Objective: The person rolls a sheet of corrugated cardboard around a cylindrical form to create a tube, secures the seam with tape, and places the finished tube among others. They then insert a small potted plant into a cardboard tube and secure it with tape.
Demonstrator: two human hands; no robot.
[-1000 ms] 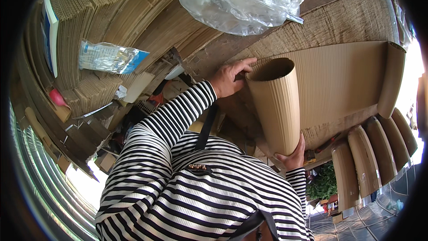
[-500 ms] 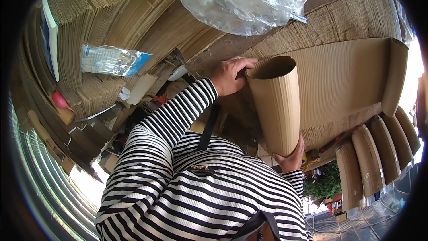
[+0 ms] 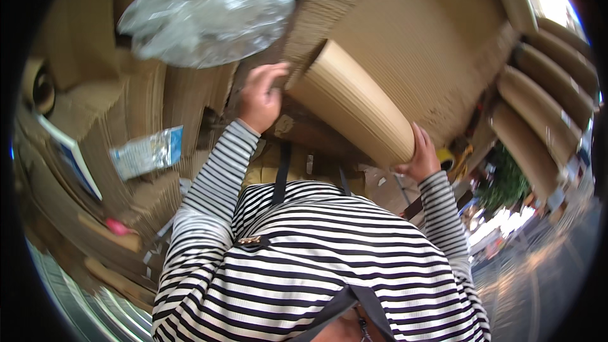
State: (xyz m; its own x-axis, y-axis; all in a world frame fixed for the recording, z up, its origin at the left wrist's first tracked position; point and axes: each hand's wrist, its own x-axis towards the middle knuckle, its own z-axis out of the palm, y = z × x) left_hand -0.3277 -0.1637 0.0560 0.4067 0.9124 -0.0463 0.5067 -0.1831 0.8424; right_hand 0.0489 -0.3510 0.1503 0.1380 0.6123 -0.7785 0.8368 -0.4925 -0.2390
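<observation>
A tan corrugated cardboard roll (image 3: 354,104) slants over the work surface, its near right end toward my body. My right hand (image 3: 423,157) is closed around that lower end, thumb underneath and fingers on the outer side. Just off the roll's upper left end, my left hand (image 3: 261,98) holds nothing, its thumb and fingers apart and slightly blurred. Behind the roll lies a broad flat cardboard sheet (image 3: 418,38) with fine ribs.
A crumpled clear plastic bag (image 3: 209,16) lies at the far left of the surface. Stacked cardboard (image 3: 142,104) fills the left side, with a printed plastic packet (image 3: 149,152) on it. Several curved cardboard pieces (image 3: 538,104) stand in a row at right.
My left hand has come off the roll's upper rim. The roll has tipped from near upright to a leftward slant, with my right hand still on its lower end. The whole view has turned.
</observation>
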